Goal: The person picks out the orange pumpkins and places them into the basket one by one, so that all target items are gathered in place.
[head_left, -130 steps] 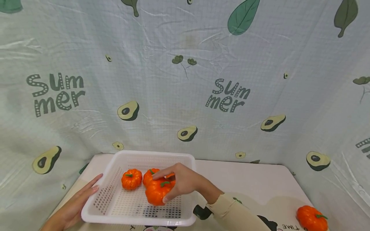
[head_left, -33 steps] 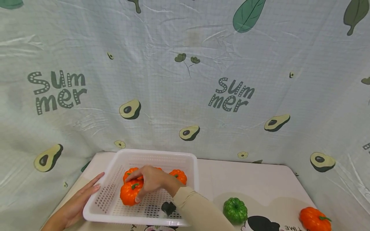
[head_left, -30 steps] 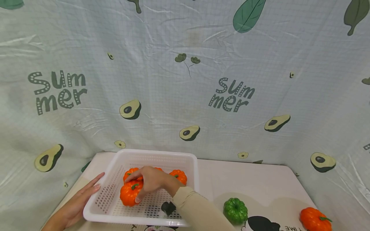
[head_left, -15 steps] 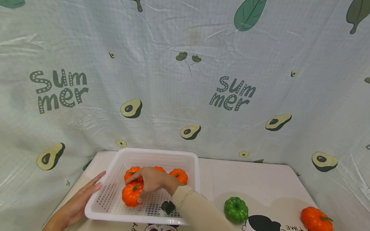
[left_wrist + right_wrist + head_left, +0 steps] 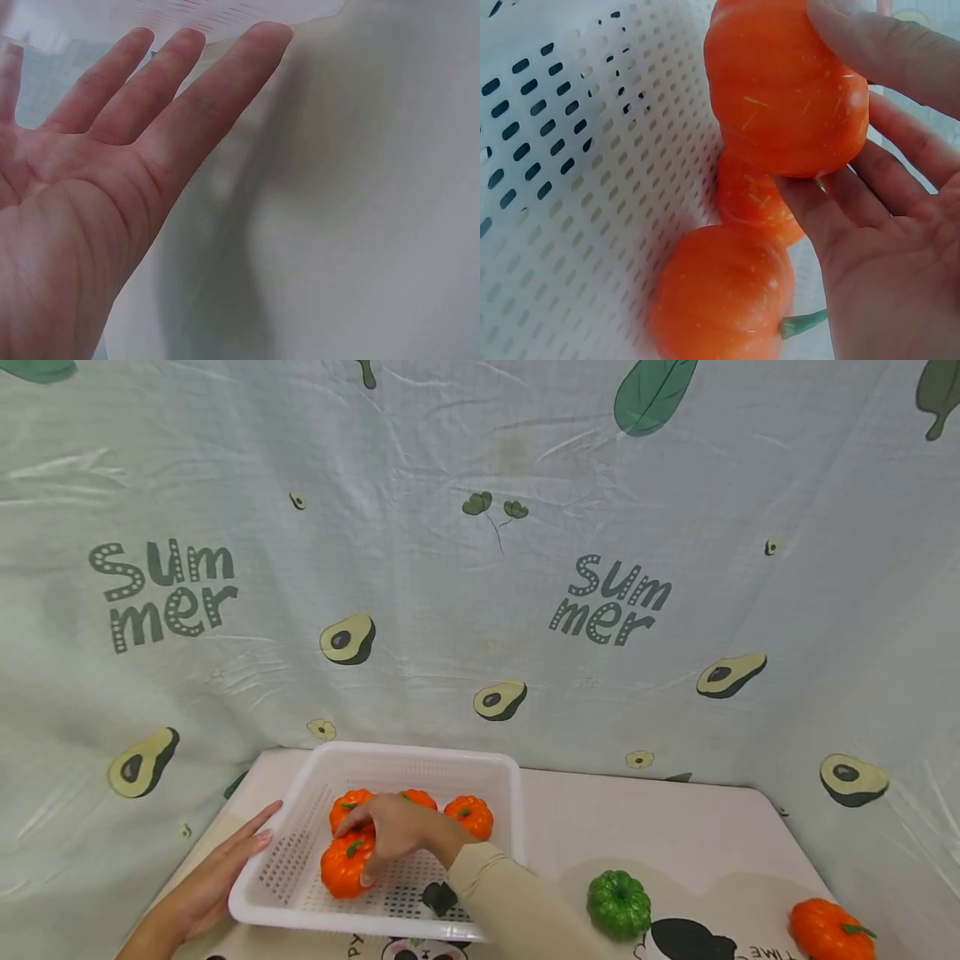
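A white perforated plastic basket (image 5: 420, 927) holds several small orange pumpkins with green stems. My right hand (image 5: 401, 827) grips one pumpkin (image 5: 347, 868) at the basket's front left, thumb on one side and fingers on the other. The right wrist view shows this held pumpkin (image 5: 787, 90) with two others, a pumpkin (image 5: 724, 292) and a partly hidden pumpkin (image 5: 754, 199), near it. Behind the held one sits a pumpkin (image 5: 350, 808), with another (image 5: 418, 797) partly behind my hand and a third (image 5: 469, 817) at right. My left hand (image 5: 217, 877) touches the basket's left side with straight fingers (image 5: 225, 90).
Right of the basket, a green pumpkin-shaped vegetable (image 5: 618, 904) stands on the table (image 5: 637, 827). Farther right lies another orange pumpkin (image 5: 828, 928). A cloth (image 5: 420, 552) printed with avocados and leaves hangs behind and at the sides.
Over the four seconds my right hand has carried the pumpkin left, from the basket's middle to its front left. In the last second it has hardly moved. The left hand stays at the basket.
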A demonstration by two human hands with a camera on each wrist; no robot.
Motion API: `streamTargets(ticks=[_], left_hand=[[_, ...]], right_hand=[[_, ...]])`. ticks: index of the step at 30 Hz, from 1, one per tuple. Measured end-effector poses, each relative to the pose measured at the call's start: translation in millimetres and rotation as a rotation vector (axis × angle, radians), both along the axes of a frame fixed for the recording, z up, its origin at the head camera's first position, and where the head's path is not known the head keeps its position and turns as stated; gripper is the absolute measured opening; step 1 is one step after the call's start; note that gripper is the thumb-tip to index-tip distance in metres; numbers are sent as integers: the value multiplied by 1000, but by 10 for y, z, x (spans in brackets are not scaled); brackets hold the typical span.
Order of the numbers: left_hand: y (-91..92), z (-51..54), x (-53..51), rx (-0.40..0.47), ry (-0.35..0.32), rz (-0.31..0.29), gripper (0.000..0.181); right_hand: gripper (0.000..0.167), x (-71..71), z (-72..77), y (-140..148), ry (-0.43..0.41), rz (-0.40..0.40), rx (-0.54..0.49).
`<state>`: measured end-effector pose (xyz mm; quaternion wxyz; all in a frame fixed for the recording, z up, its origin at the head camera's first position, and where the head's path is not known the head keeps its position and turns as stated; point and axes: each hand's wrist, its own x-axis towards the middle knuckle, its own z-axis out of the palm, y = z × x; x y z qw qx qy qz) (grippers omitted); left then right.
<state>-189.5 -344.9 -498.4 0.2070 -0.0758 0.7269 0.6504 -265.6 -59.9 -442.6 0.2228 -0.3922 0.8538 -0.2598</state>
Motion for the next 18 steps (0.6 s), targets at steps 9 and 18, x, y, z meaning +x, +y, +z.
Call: streamTargets(ticks=[9, 18], left_hand=[[8, 4, -20, 4, -8, 7, 75], [27, 11, -20, 6, -5, 20, 75]], right_hand=[[62, -16, -40, -7, -24, 16, -9], [65, -35, -94, -18, -18, 34, -18]])
